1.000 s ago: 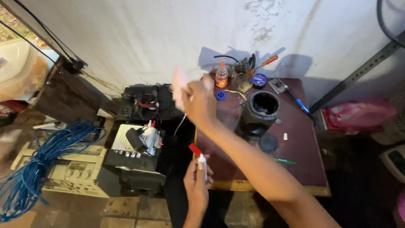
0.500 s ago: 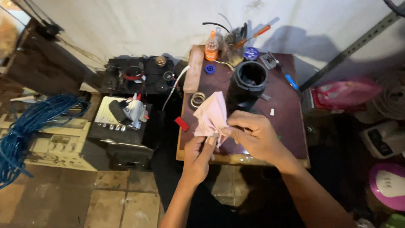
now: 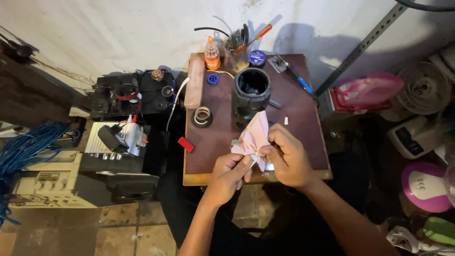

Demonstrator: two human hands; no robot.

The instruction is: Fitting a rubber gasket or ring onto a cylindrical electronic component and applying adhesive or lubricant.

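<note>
Both hands work a soft pink cloth (image 3: 253, 137) over the near edge of the dark brown tabletop (image 3: 213, 142). The right hand (image 3: 286, 159) has its fingers closed, pinching the cloth's lower corner; the left hand (image 3: 230, 173) meets it from below, fingers curled around something small and pale that is mostly hidden. The cloth is thin, creased and folded to a point, standing just in front of a black ribbed plastic cylinder (image 3: 251, 95) with an open top. Left of that lies a flat ring (image 3: 202, 115) wound with pale wire, and a small blue cap (image 3: 213, 78). At the back edge stand an orange squeeze bottle (image 3: 212, 53) with a white label band, a round blue tin (image 3: 257, 57) and an orange-handled screwdriver (image 3: 258, 34). A red square tag (image 3: 186, 144) hangs off the left edge. Blue cable (image 3: 28, 149) coils on the floor far left.
</note>
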